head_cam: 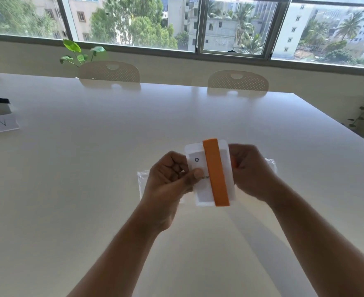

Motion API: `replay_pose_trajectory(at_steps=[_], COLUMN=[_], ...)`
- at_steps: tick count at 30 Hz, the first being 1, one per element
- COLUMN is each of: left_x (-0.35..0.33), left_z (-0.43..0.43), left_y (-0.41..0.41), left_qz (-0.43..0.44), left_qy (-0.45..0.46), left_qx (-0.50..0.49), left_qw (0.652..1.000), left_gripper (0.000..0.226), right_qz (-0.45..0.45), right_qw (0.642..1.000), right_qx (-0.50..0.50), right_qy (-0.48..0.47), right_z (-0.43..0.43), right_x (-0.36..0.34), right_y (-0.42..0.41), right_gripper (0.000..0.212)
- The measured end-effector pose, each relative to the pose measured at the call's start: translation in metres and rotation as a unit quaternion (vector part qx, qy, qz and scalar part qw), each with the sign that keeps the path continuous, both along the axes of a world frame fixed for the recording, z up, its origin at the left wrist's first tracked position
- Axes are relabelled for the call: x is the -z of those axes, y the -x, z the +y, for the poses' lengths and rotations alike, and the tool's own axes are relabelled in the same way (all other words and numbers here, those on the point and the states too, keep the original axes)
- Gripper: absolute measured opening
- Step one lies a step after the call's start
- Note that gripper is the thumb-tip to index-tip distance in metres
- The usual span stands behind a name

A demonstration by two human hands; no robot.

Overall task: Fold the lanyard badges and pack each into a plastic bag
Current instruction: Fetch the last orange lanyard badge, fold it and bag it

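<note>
Both bare forearms reach forward. The left hand [168, 179] pinches the badge [201, 190] with its thumb and curled fingers; the right hand [251, 172] grips the opposite edge.

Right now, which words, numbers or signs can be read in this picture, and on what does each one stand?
"-IN": white paper sign, at the white table's left edge; earlier letters cut off by the frame.
"xin": white card inside the clear plastic badge holder, between the thumb of the left hand and the flat orange lanyard strap; rest covered.
Small round dark logo above it: no readable letters.
</note>
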State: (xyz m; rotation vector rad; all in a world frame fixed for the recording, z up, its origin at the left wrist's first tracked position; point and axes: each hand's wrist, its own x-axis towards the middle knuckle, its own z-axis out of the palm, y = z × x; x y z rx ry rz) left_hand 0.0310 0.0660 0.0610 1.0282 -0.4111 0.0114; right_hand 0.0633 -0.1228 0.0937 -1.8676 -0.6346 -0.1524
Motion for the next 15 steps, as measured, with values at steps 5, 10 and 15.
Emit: replay_pose_trajectory(at_steps=[5, 10, 15], left_x=[0.0, 0.003, 0.013], left_z=[-0.001, 0.009, 0.014], left_y=[-0.002, -0.01, -0.02], left_qz=[0.03, 0.047, 0.013], left_qy=[0.013, 0.022, -0.107], left_qx=[-0.056, -0.135, -0.265], left_qw=[0.998, 0.99, 0.958], left_gripper=[0.016, 0.014, 0.027], right_qz=[0.093, 0.15, 0.15], right_qw=[0.991, 0.985, 0.988], right_qx=[-0.007, 0.048, 0.031], right_qy=[-0.095, -0.067, -0.028], right_z=[0.009, 0.02, 0.023], right_x=[0.042, 0.068, 0.065], right_y=[0.007, 0.023, 0.032], right_gripper=[0.012, 0.004, 0.009])
